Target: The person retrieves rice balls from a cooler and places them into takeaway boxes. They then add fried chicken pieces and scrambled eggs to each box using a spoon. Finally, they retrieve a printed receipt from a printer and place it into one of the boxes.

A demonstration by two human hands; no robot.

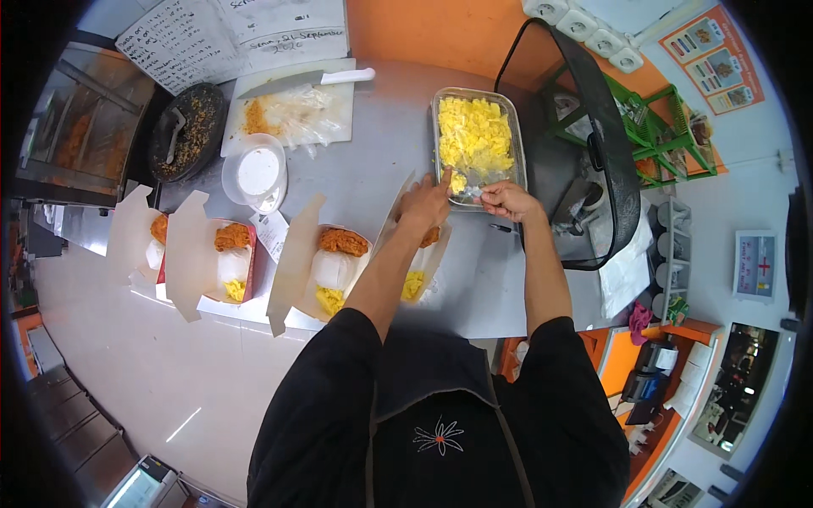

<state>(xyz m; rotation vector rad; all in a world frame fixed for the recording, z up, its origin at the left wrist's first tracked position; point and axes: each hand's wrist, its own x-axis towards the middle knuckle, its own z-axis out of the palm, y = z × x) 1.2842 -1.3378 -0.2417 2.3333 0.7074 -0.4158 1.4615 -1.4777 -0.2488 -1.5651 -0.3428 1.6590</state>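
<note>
A clear rectangular container [521, 161] of yellow scrambled egg [474, 131] stands at the far middle of the metal table. My right hand [511, 201] is closed on the handle of what looks like a spoon [474, 180], its head in the egg at the near end. My left hand [426, 203] is at the near-left corner of the container, index finger stretched out to the egg beside the spoon; nothing shows in its grasp. Below my left forearm, an open box [434, 258] with fried chicken and egg is partly hidden. Left of it stands another open box [292, 267] with chicken, rice and egg.
Two more open meal boxes [188, 254] stand at the left. Behind them are a round white-lidded tub [254, 172], a black stone mortar [188, 127] and a cutting board [292, 110] with a knife [296, 82]. A black mesh cover [622, 161] stands right of the container.
</note>
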